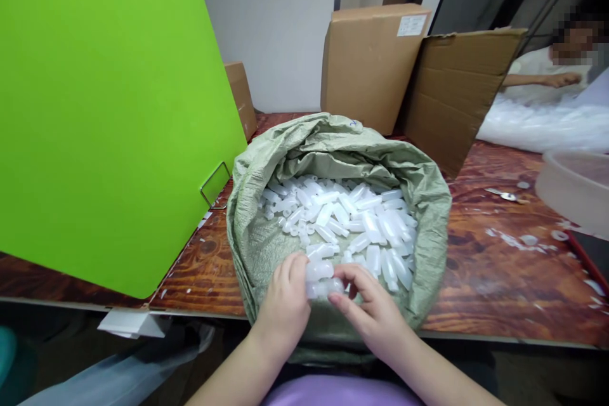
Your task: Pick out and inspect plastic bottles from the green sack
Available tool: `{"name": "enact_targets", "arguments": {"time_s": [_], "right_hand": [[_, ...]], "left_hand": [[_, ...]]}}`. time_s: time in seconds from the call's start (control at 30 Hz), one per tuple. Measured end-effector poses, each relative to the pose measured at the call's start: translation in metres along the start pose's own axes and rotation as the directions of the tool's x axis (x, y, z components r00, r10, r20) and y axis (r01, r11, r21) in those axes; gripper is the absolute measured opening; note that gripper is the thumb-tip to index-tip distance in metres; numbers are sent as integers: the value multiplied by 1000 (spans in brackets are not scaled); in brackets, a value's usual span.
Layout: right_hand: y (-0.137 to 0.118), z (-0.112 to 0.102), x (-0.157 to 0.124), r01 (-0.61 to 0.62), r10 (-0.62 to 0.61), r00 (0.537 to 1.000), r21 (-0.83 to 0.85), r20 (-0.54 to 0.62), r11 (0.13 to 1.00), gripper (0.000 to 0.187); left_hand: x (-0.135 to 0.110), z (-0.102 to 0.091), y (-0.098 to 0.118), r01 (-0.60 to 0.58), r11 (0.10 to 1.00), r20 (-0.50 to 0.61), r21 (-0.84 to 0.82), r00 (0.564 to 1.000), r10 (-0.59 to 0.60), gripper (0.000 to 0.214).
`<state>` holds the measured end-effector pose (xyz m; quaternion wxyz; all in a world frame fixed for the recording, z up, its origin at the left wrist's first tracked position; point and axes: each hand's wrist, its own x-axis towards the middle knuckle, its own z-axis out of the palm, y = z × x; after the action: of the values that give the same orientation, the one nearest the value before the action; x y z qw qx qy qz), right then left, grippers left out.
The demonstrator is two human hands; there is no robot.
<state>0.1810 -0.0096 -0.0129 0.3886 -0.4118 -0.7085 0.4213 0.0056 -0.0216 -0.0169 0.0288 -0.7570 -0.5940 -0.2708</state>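
From afar I see small white bottles (pixel 320 270) held over the green sack (pixel 436 203), the left hand (pixel 287 292) gripping their ends, the right hand (pixel 375 306) pinching the lower one between thumb and finger, more bottles (pixel 342 209) piled inside, red-brown table (pixel 495 292) under, brown box (pixel 371 66) behind

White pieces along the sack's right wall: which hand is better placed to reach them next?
Probably the right hand: it is nearer to those white pieces, though it touches the held pieces. The left hand is farther away.
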Motion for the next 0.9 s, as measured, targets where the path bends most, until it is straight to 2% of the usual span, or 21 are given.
{"name": "enact_targets", "arguments": {"time_s": [0.07, 0.17, 0.27, 0.33, 0.4, 0.47, 0.53, 0.57, 0.63, 0.7, 0.77, 0.83, 0.9], "right_hand": [[5, 4, 2, 20, -17, 999, 71, -40, 997, 20], [12, 5, 0, 69, -63, 997, 136, -49, 988, 19], [16, -2, -2, 226, -226, 974, -16, -14, 974, 21], [16, -8, -1, 295, -293, 955, -112, 35, 949, 21], [15, -12, 1, 227, -220, 973, -132, 66, 965, 18], [14, -12, 4, 39, -31, 995, -84, 90, 996, 17], [13, -9, 6, -129, 131, 984, -25, 117, 991, 21], [13, -7, 6, -172, 170, 977, 3, 130, 985, 22], [14, -5, 7, -178, 169, 976, 57, 136, 982, 22], [17, -4, 5, -103, 95, 990, 74, 102, 992, 19], [21, -6, 3, 64, -63, 997, -14, 48, 998, 16], [26, -11, -1, 277, -274, 961, -186, 40, 943, 19], [31, -18, -4, 439, -431, 897, -328, 101, 837, 30]], "left_hand": [[1, 3, 2, -60, 996, -66, 69, 996, 64, 40], [3, 3, 7, -85, 990, -96, 115, 991, 97, 35], [4, 3, 9, -88, 990, -78, 110, 992, 96, 36], [4, 5, 9, -78, 991, -48, 107, 995, 83, 38], [3, 8, 8, -69, 991, -2, 115, 998, 69, 39], [3, 11, 8, -52, 989, 70, 135, 997, 42, 38], [3, 11, 9, -24, 989, 161, 148, 987, 0, 37], [4, 11, 10, -5, 989, 209, 145, 978, -26, 37], [8, 8, 12, 42, 992, 301, 115, 951, -75, 36], [12, 4, 14, 94, 994, 382, 60, 918, -110, 35], [16, 1, 15, 137, 990, 442, -13, 889, -118, 38], [19, -1, 15, 155, 985, 476, -72, 873, -103, 41], [20, -2, 16, 149, 984, 492, -96, 867, -83, 42]]}}
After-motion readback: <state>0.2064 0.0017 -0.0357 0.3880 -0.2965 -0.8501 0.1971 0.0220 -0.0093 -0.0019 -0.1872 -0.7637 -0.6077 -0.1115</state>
